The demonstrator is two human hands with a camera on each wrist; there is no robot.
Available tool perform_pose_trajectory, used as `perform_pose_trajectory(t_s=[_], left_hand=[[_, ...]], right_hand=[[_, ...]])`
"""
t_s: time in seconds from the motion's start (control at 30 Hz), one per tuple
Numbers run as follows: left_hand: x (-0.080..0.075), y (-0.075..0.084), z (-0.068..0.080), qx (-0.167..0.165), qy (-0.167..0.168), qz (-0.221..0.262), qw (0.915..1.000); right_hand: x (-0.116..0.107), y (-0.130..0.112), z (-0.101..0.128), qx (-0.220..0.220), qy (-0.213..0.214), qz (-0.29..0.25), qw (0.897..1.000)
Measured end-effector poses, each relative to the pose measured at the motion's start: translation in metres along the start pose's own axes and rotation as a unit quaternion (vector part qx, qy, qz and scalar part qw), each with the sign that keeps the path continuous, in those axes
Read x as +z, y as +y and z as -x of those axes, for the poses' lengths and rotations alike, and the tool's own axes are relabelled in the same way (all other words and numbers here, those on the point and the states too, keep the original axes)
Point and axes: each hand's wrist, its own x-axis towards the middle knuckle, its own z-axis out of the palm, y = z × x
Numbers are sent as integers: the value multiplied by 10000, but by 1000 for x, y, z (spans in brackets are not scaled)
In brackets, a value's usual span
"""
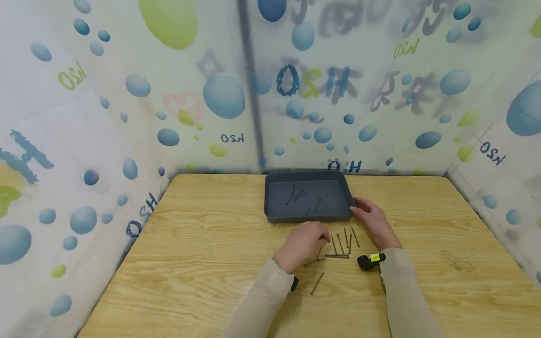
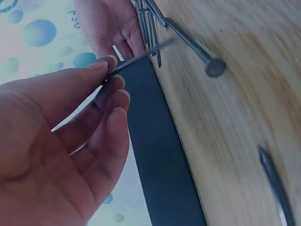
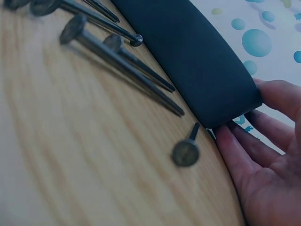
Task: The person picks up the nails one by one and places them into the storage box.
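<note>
In the left hand (image 1: 301, 244), thumb and fingertips pinch a thin steel nail (image 2: 141, 60) by one end, just in front of the grey tray (image 1: 308, 218). The other fingers of that hand are bent loosely. At the tray's front right corner, the right hand (image 1: 373, 220) touches the outside with its thumb and fingers, which look fairly straight. Several nails (image 1: 318, 205) lie scattered inside the tray. Between the hands, more nails (image 1: 341, 245) lie on the wooden table, some side by side and others crosswise. Their flat heads (image 3: 186, 153) show in the right wrist view.
One nail (image 1: 317, 283) lies apart, nearer the person, beside the left forearm. The wooden table (image 1: 190, 263) spreads to both sides. Behind the tray rises a wall covering (image 1: 224, 155) printed with blue and green drops. Dark wrist cameras (image 1: 368, 262) sit on both wrists.
</note>
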Motion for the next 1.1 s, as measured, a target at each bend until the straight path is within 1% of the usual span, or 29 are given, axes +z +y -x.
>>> perform_pose_trajectory(t_s=[0.17,0.4,0.57,0.67,0.8,0.9,1.0,1.1], left_hand=[[-1,-2,-1,-83,-8,134,9999],[-7,-5,0,-159,346,150,9992],[-14,-9,3,-318,452,500,9972],[-17,-12,4,-320,404,638,9966],[-20,-16,3,-139,376,843,9956],[-23,-16,3,-70,382,1070,9935],[-25,-17,2,-131,345,1190,9922],[-29,-18,0,-204,291,1175,9924]], right_hand=[[-1,0,-1,16,11,-77,10000],[-1,0,-1,-16,-35,25,10000],[-1,2,0,-27,-56,116,9999],[-2,3,0,-30,-53,170,9998],[-3,2,-1,-41,-10,150,9999],[-3,2,-1,-52,18,125,9999],[-2,1,0,-37,19,123,9999],[-1,0,1,-59,13,171,9998]])
